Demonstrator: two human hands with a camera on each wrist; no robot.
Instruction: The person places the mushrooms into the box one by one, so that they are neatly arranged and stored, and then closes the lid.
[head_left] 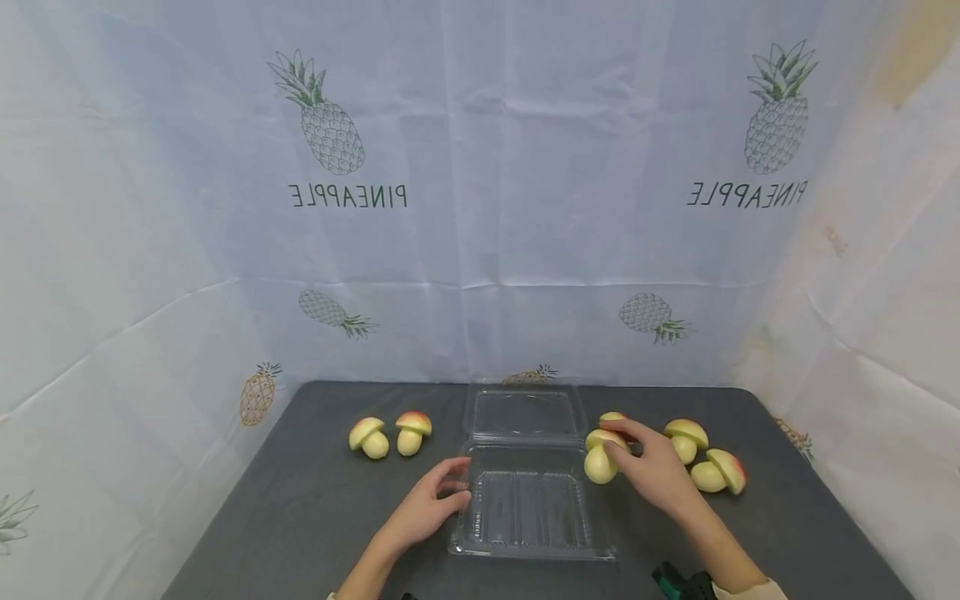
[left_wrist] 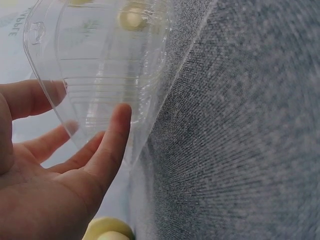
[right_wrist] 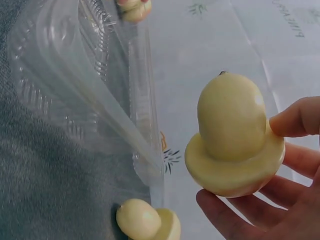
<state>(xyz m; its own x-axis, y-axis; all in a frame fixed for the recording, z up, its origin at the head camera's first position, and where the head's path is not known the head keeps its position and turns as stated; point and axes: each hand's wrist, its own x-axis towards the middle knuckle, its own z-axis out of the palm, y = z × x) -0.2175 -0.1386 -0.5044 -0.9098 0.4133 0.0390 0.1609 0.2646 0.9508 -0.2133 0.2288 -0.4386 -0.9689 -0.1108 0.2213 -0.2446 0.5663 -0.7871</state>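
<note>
My right hand (head_left: 651, 467) holds a toy mushroom (right_wrist: 232, 120) by its cap, thumb on one side and fingers on the other. Its pale yellow stem points up in the right wrist view; in the head view it hangs over the right edge of a clear plastic clamshell box (head_left: 528, 552). The box lies unfolded, lid (head_left: 525, 414) toward the back. My left hand (head_left: 426, 504) is at the box's left edge with fingers spread and loosely bent. In the left wrist view its fingertips (left_wrist: 121, 112) overlap the clear wall.
Two toy mushrooms with red-tinged caps, a left one (head_left: 369, 437) and another (head_left: 412, 433), lie left of the box. To the right lie a mushroom (head_left: 686, 433) and one on its side (head_left: 720, 472). Another mushroom (head_left: 613, 416) shows behind my right hand. A pineapple-print curtain (head_left: 495, 250) encloses the dark table (head_left: 300, 517).
</note>
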